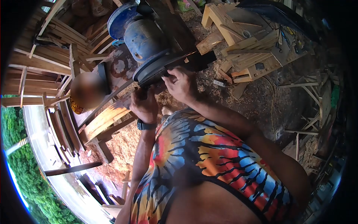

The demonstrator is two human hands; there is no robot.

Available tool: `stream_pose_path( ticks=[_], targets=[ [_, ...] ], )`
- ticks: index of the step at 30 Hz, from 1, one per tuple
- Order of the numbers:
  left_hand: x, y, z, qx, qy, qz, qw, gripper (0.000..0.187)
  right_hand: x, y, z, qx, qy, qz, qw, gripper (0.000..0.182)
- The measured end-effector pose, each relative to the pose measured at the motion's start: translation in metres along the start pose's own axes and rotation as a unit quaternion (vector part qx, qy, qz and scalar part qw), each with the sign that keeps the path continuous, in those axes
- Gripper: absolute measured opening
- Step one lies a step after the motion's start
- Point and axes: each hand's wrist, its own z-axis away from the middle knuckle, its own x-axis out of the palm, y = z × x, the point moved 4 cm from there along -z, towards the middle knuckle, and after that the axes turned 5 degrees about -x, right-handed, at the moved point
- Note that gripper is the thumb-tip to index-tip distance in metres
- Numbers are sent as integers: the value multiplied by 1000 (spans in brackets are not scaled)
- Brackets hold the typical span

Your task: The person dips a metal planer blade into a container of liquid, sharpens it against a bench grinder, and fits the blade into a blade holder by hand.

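Note:
A scuffed blue bench grinder (145,39) stands just ahead of me, its grey grinding wheel (160,66) turned towards my hands. Along the near face of the wheel lies a dark narrow bar (156,77), mostly covered by my fingers. My left hand (144,104), with a dark watch on its wrist, pinches the bar's left end below the wheel. Higher up and to the right, my right hand (180,84) has thumb and fingers closed on the other end. A bright glint shows beyond the wheel's right edge.
A wooden workbench (261,56) with planks, tape and hand tools is at the right. Long boards (56,63) are stacked on the left. A power strip (219,83) and its cord lie on the shavings-covered floor. Loose timber frames (311,97) stand far right.

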Motion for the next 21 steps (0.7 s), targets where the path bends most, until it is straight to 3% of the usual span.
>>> stream_pose_path(
  ticks=[21],
  targets=[
    [8, 11, 1, -22, -25, 27, 999, 27, -18, 2, -10, -6, -11, 38, 999, 24]
  ],
)
